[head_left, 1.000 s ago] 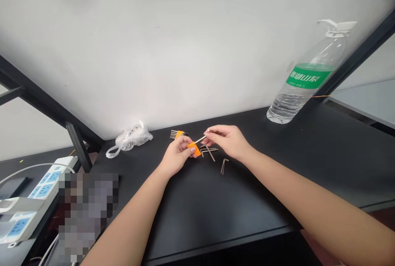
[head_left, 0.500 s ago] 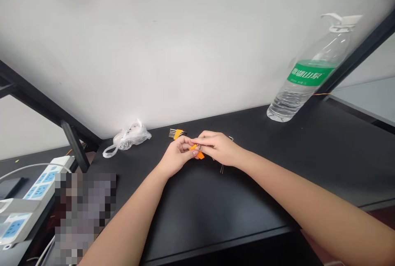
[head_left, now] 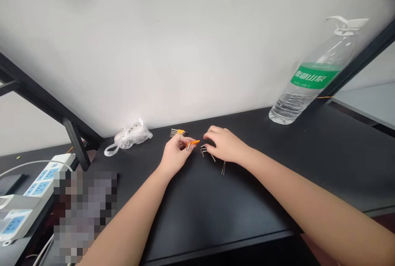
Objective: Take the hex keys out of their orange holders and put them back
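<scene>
Closed around an orange holder with a row of holes is my left hand; a short metal key end sticks out at the holder's left part. To its right, my right hand hovers over several loose L-shaped metal keys, its fingers curled but apart, with nothing visible between them. Two thin metal keys lie below that palm. Behind my left hand, a second orange holder filled with metal keys rests on the black table.
A clear plastic bag lies at the back left by the wall. A large water bottle with a green label stands at the back right. White power strips and cables are at the far left, beside a blurred-out area.
My right hand has let go of the orange holder and moved apart from my left hand, uncovering loose keys. My left hand has turned the holder slightly.
</scene>
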